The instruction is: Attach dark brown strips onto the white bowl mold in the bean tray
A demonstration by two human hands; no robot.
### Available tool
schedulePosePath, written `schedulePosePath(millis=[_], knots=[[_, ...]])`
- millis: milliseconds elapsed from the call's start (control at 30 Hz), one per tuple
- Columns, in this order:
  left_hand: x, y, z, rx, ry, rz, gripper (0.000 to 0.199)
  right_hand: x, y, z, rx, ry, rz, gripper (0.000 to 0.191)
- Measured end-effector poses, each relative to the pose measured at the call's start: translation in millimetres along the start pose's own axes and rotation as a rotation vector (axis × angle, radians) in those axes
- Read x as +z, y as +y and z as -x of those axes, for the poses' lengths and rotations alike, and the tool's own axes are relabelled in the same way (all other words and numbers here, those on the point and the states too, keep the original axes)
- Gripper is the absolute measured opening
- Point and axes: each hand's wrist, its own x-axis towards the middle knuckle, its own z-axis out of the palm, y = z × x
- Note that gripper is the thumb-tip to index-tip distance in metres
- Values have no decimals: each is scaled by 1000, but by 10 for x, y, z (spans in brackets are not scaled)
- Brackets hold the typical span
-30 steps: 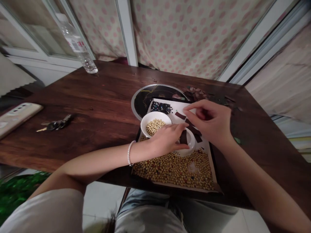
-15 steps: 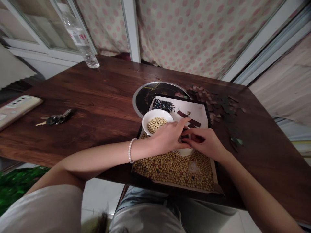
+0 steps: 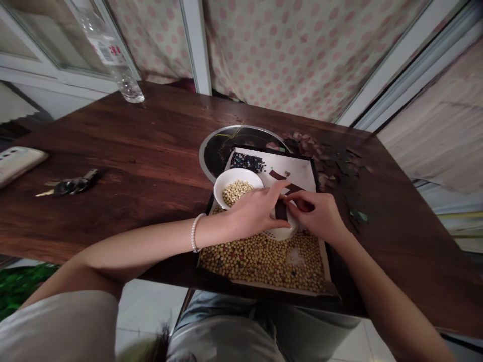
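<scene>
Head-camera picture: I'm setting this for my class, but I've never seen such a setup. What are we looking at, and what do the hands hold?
No machine is involved: a person wears one camera on the head, so this single view looks forward and down at their own bare hands. The left hand, with a pearl bracelet at the wrist, and the right hand meet at a dark brown strip; whether they grip it or only touch it is hard to tell. Beneath them sits a white bowl in a black-edged tray. The tray also holds a second white bowl of pale beans and a spread of mixed beans. Keys lie on the wooden table.
</scene>
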Motion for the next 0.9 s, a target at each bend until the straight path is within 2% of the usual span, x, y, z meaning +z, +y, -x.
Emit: schedulePosePath(millis=[100, 133, 233, 300, 433, 533, 600, 700, 800, 900], knots=[[-4, -3, -2, -7, -6, 10, 81, -19, -22, 8, 45, 143, 6, 13], [-4, -3, -1, -9, -10, 11, 80, -20, -36, 14, 56, 151, -10, 13], [-6, -2, 0, -4, -14, 10, 78, -6, -49, 24, 37, 42, -15, 11], [-10, -2, 2, 7, -6, 12, 76, 2, -17, 25, 22, 46, 61, 10], [-24, -4, 6, 29, -7, 29, 72, -35, 5, 13, 38, 295, 91, 10], [-29, -7, 8, 54, -8, -3, 67, -72, -127, -70, 4, 368, -6, 9], [-26, -11, 8, 82, -8, -50, 61, -80, -260, -200, -50, 333, -26, 9], [-20, -20, 10, 110, 12, -99, 54, -93, -414, -468, -102, 214, -14, 9], [-23, -29, 13, 119, 28, -113, 50, -177, -438, -649, -80, -86, -22, 15], [-28, -42, 13, 118, 8, -111, 51, -361, -380, -570, 45, -320, -103, 15]])
